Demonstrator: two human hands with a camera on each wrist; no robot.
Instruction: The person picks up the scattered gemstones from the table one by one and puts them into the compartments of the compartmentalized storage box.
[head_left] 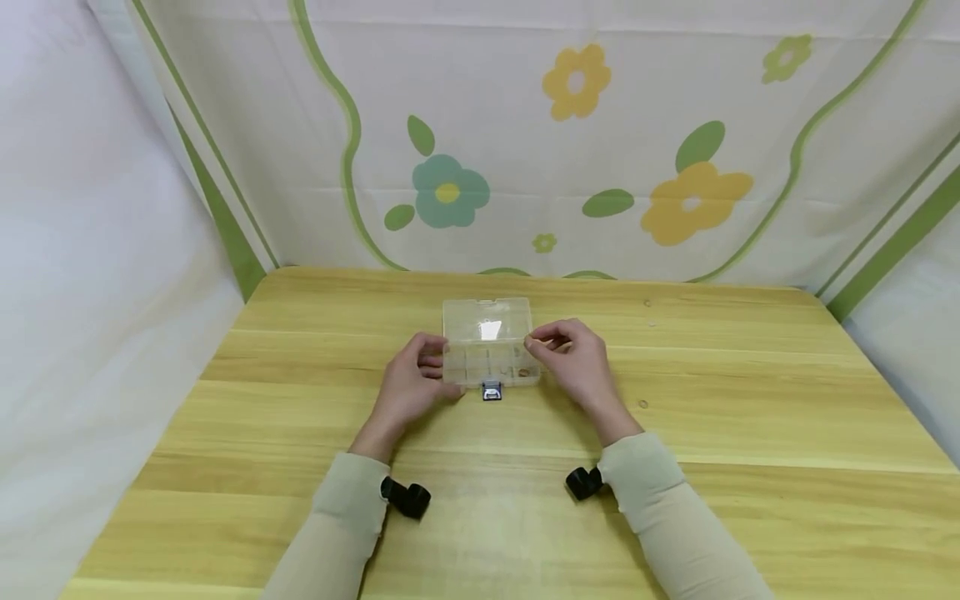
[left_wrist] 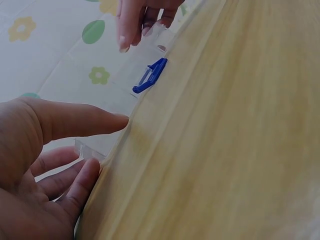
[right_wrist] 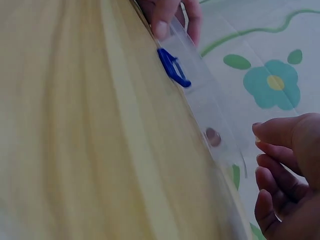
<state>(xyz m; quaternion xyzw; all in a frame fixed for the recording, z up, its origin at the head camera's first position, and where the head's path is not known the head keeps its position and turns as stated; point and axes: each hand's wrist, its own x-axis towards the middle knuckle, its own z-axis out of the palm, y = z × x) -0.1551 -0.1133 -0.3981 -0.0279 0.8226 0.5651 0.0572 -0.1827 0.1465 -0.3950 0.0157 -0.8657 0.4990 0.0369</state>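
Note:
A clear plastic compartment box with a blue latch sits on the table, its transparent lid raised at the back. My left hand holds the box's left end, thumb by the front edge and fingers along the side. At the box's right end is my right hand, thumb and index fingertips close together above the right compartments. Whether something tiny lies between those fingertips cannot be made out. A small brownish ring-like piece lies in a front right compartment; it also appears in the right wrist view.
Several tiny pieces lie on the wooden table right of the box, among them a small ring and another ring-like piece. A flowered white curtain hangs behind the table. Both wrists carry small black cameras.

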